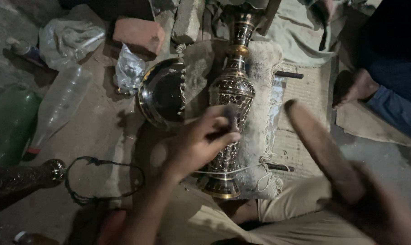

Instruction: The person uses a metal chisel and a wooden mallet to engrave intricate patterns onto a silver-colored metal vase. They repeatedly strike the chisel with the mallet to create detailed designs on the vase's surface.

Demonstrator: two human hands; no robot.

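A tall engraved metal vase (232, 90), dark with brass bands, lies on a dirty padded cloth (262, 81) in the middle of the view. My left hand (198, 143) rests over the vase's lower body and pinches a small dark tool (231, 117) against the engraved surface. My right hand (377, 208), blurred at the lower right, grips a long wooden mallet (318, 145) that is raised above the cloth to the right of the vase.
A dark round metal plate (162, 93) leans left of the vase. Bricks (139, 34), plastic bottles (60, 104), a green bottle (10, 122) and plastic bags (69, 38) lie at left. Another engraved piece (19, 179) is at lower left. Another person's bare foot (355, 88) is at right.
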